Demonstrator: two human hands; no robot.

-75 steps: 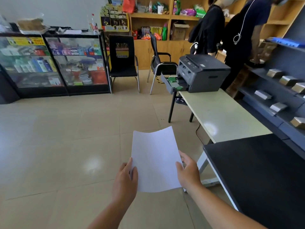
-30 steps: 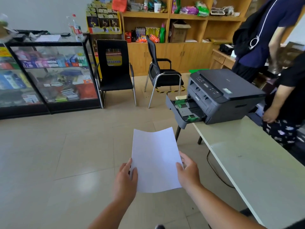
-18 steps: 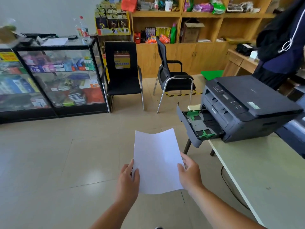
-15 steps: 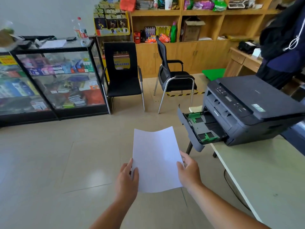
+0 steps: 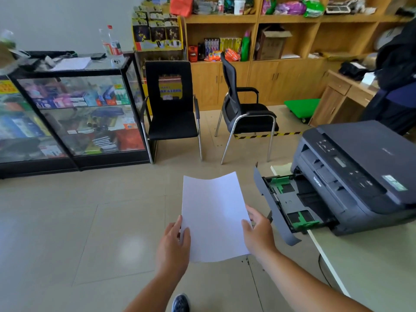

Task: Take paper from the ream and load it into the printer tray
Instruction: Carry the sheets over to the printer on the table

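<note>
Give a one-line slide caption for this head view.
Both hands, left hand and right hand, hold paper beside the printer's open tray.

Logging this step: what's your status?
Left hand and right hand grip white paper sheet. Dark grey printer tray open, empty, right. Nothing between.

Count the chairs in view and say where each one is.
2. One chair stands beside the glass case; the other chair stands to its right, before the wooden cabinets. More may be hidden out of frame.
</note>
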